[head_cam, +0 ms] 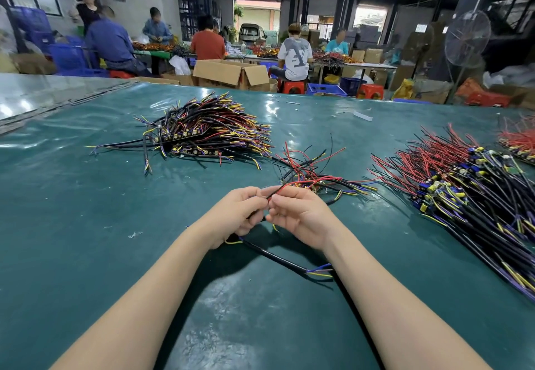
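Two thin wires (279, 189), one red and one black, are pinched between the left hand (240, 213) and the right hand (299, 213), low over the table (86, 239) at its middle. Both hands are curled, with fingertips closed on the wires. A black cable (272, 257) is seen running from under the left hand toward the right forearm, its blue and yellow cores bared. A small bunch (315, 178) is laid just beyond the hands. A left pile (202, 135) and a right pile (463, 190) are set well apart.
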Motion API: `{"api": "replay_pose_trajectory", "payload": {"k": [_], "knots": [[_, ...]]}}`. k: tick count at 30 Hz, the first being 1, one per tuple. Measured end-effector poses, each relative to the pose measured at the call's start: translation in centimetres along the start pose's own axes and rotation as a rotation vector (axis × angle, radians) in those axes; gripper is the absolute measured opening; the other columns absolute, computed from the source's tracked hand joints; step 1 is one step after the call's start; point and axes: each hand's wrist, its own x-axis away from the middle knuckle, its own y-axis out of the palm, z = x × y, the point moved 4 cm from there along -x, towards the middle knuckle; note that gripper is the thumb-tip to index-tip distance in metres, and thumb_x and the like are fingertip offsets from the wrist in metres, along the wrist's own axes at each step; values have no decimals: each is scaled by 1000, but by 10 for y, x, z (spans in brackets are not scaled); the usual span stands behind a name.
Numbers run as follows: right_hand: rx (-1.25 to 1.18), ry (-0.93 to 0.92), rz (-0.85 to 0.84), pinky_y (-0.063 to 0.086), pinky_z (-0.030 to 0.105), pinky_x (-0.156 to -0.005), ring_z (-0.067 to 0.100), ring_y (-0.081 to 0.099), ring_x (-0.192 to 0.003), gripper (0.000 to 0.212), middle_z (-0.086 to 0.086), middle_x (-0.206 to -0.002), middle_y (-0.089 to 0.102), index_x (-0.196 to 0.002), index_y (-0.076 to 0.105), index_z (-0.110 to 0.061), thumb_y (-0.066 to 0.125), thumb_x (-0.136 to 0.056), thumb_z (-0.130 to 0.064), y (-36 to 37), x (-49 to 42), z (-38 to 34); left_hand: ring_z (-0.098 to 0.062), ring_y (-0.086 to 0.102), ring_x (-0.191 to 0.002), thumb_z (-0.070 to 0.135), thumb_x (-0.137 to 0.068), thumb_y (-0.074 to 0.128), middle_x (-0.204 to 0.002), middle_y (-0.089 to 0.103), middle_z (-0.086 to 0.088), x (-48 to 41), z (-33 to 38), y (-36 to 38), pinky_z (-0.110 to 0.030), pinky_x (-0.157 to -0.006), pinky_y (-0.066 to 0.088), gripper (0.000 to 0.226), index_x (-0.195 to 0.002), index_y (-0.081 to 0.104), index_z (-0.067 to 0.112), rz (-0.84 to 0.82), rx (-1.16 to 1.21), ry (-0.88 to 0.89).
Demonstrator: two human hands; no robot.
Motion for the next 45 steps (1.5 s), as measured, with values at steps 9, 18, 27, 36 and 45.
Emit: {"api": "replay_pose_trajectory", "payload": {"k": [9,18,27,36,45], "knots": [[-10,-82,155,50,17,-52,4,55,-49,33,-4,-51,58,-69,69,-10,47,-89,5,-4,-1,-2,-5,17,-33,5,-92,38,-38,35,7,1,0,1,-12,-35,14,27,-67,40,13,-1,3,-31],[-145,-188,394,51,16,-47,6,57,-43,36,-1,-49,61,-59,70,-9,53,-83,11,-17,1,-7,-6,18,-34,5,-92,40,-39,36,6,3,3,4,-12,-35,15,26,-67,41,13,-21,-45,-34],[-158,-196,402,51,17,-47,5,59,-45,29,-1,-49,60,-66,66,-7,51,-87,8,-19,1,-11,-5,18,-33,5,-93,39,-39,38,7,4,3,5,-12,-34,15,26,-69,40,12,-36,-47,-48],[-297,-207,485,51,16,-45,5,57,-41,21,-1,-46,60,-76,58,-5,45,-93,-1,-24,1,-14,-4,20,-32,7,-93,40,-38,37,9,4,3,5,-13,-34,17,24,-70,43,12,-52,-92,-48],[-238,-273,637,50,13,-48,3,58,-44,24,-6,-46,60,-70,58,-8,54,-83,12,-38,8,-19,-6,20,-33,7,-92,42,-38,37,9,2,1,4,-13,-34,18,23,-70,43,13,-44,-122,-50]]}}
